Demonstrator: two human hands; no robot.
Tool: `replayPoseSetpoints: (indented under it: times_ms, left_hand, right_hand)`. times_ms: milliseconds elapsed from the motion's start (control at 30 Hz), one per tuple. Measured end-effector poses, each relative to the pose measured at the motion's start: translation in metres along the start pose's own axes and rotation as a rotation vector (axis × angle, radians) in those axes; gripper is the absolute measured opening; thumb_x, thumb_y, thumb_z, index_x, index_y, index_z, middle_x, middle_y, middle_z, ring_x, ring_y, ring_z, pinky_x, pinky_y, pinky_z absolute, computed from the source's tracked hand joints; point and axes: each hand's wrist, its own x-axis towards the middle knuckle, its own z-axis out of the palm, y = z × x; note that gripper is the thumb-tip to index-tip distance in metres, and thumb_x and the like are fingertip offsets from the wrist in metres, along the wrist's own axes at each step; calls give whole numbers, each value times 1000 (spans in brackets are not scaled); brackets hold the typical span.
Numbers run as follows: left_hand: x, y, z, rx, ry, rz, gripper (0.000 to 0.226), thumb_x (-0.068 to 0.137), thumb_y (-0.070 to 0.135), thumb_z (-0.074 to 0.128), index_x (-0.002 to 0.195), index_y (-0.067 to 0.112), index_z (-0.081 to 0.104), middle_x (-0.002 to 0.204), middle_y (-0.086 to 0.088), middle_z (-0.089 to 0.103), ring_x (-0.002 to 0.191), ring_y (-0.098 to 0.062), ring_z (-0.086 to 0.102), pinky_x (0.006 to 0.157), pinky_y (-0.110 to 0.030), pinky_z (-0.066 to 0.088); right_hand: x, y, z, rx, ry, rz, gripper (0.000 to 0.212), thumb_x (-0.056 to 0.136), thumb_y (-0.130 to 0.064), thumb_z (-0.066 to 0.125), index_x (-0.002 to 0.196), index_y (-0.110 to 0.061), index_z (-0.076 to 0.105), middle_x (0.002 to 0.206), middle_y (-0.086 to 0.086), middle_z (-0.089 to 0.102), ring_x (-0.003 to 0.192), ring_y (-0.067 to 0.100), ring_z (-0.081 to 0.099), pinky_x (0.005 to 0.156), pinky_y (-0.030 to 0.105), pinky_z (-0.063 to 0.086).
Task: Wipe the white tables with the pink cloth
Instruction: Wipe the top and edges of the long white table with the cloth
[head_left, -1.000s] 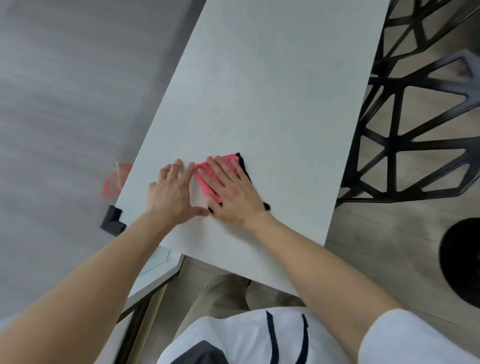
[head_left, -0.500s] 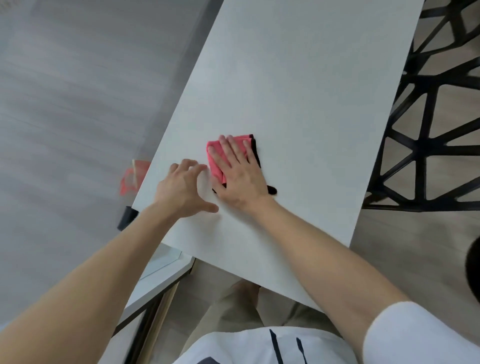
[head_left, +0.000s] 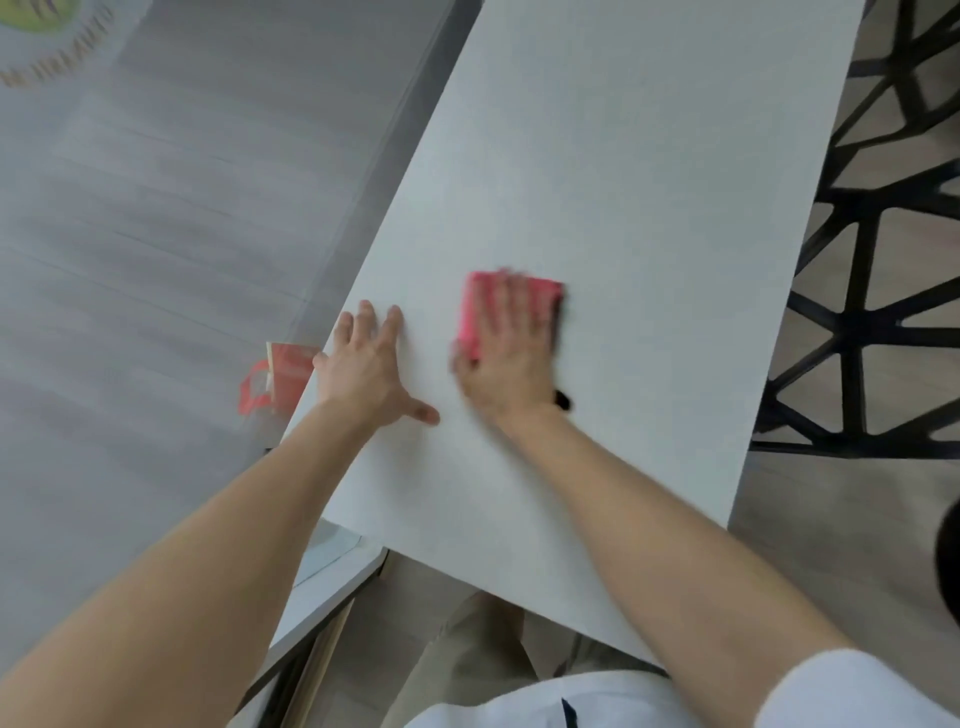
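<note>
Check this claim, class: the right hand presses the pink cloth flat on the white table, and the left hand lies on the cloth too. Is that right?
Not quite. The head view shows the left hand flat on the bare white table, apart from the pink cloth. Only the right hand presses the cloth flat on the table.

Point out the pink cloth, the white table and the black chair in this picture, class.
pink cloth (head_left: 471, 312), head view, its uncovered left edge.
white table (head_left: 623, 182), head view, a bare part of its top.
black chair (head_left: 857, 317), head view, a joint where its frame struts meet.
</note>
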Motion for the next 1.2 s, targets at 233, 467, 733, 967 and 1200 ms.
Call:
replayPoseSetpoints:
  times_ms: [233,467,733,967,1200]
  left_hand:
    - [-2,2,-4,29,-2,10,165,39,85,93,167,36,1,176,0,-2,165,-29,2,117,-61,41]
    - [-2,2,-5,53,-8,-12,165,44,89,87,169,39,-8,178,2,-10,166,-27,-3,122,-57,35]
    - [-1,5,-3,12,-16,-53,168,45,81,94,170,38,-10,179,1,-12,167,-26,-8,131,-55,23]
    - [4,10,-6,-29,-32,-89,172,42,74,99,168,41,-13,179,4,-15,167,-25,-10,132,-51,23]
    - [4,14,-4,-30,-39,-105,175,42,70,101,169,39,-15,179,1,-18,166,-25,-14,133,-49,19]
  right_hand:
    - [31,120,-25,-23,-70,-289,83,99,-51,57,172,-29,26,180,6,23,167,27,15,135,56,5]
    - [58,35,-12,1,126,344,75,106,-48,33,173,-17,20,179,20,15,167,37,11,131,64,9]
    - [133,69,-10,-6,-146,-610,71,106,-56,43,171,-38,23,181,1,17,168,23,10,136,48,4]
    - [151,35,-15,-4,1,73,77,104,-50,29,174,-19,19,180,19,12,168,36,8,134,60,3]
    - [207,22,-9,-37,-298,-880,74,102,-62,28,172,-37,24,182,1,14,168,22,7,136,46,-1]
